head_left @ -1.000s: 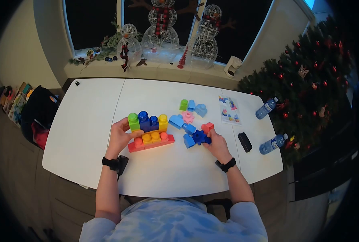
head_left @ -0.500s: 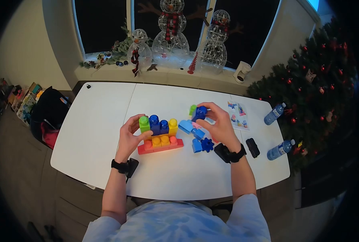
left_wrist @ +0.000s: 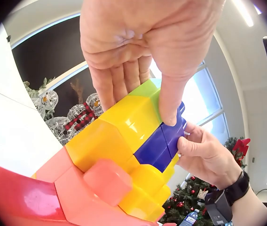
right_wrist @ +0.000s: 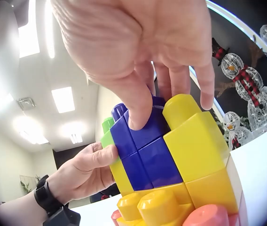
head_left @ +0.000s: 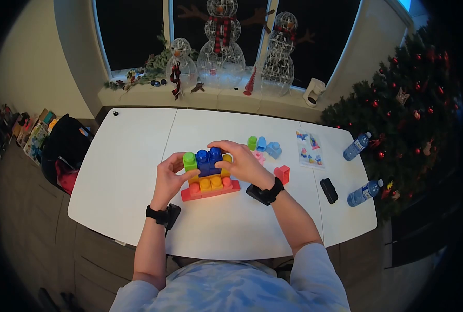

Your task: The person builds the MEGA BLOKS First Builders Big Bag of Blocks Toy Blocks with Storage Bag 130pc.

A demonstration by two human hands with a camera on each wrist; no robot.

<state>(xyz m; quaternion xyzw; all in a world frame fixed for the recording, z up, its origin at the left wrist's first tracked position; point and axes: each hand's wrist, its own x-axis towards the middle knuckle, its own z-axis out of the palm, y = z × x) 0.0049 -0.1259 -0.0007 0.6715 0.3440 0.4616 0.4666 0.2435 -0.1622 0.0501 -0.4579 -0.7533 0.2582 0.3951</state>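
A wall of toy building blocks stands before me, with a coral-red base (head_left: 208,194) and a yellow-orange row (head_left: 210,183) on it. Above are a green block (head_left: 190,160), dark blue blocks and a yellow block (right_wrist: 197,146). My left hand (head_left: 169,179) grips the wall's left end, fingers behind the green block and thumb across its front. With thumb and fingers my right hand (head_left: 244,165) pinches a dark blue block (head_left: 215,157) at the top, beside another dark blue block (head_left: 202,158). In the right wrist view, the pinched block sits flush with the blue ones below and beside it.
Loose blocks lie to the right: a green one (head_left: 252,142), light blue ones (head_left: 273,150) and a coral-red one (head_left: 282,174). Further right are a picture sheet (head_left: 310,150), a black case (head_left: 328,191) and two water bottles (head_left: 365,192). Snowman figures (head_left: 221,57) line the windowsill.
My right hand picked up a dark blue block from the loose pieces, lifted it and carried it left onto the wall. The left hand has stayed on the wall's left end.
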